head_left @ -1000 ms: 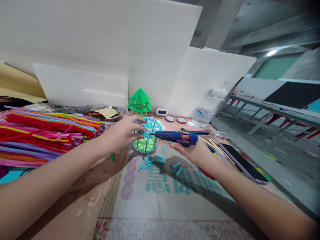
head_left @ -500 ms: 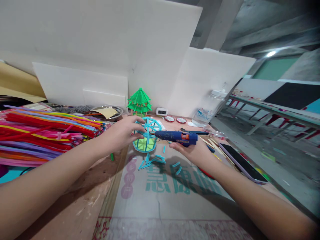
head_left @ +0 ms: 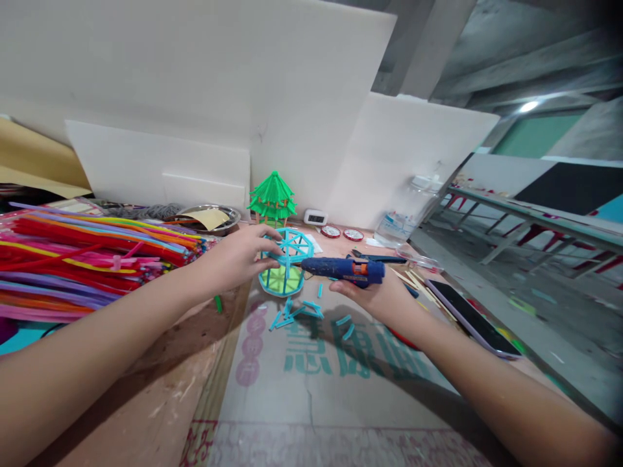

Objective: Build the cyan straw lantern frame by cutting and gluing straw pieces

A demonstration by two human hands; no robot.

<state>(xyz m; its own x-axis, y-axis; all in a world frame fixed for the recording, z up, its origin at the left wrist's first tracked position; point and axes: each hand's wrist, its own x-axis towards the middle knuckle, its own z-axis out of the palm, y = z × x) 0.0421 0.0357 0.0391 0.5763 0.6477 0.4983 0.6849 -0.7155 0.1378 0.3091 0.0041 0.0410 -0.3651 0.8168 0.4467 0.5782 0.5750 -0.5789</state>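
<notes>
My right hand (head_left: pixel 370 295) is wrapped round a dark blue hot glue gun (head_left: pixel 341 269), its nozzle pointing left. The nozzle tip is close to a small blue-framed model (head_left: pixel 281 283) with a spoked upper ring and a yellow-green base; whether they touch I cannot tell. My left hand (head_left: pixel 248 256) grips the left side of the model's upper ring between thumb and fingers. In front of the model lie several short blue pieces (head_left: pixel 311 310). A green tiered-roof pavilion model (head_left: pixel 273 198) stands behind it.
Bundles of coloured pipe cleaners (head_left: pixel 97 259) fill the left side. A metal bowl (head_left: pixel 224 220), a small white clock (head_left: pixel 315 216), two red-rimmed round lids (head_left: pixel 353 234) and a clear bottle (head_left: pixel 406 211) stand along the back. A phone (head_left: pixel 472 316) lies right, beside thin wooden sticks (head_left: pixel 428 292).
Almost nothing differs. The glue gun's nozzle has shifted very slightly down beside the model, while my left hand stays at the ring.
</notes>
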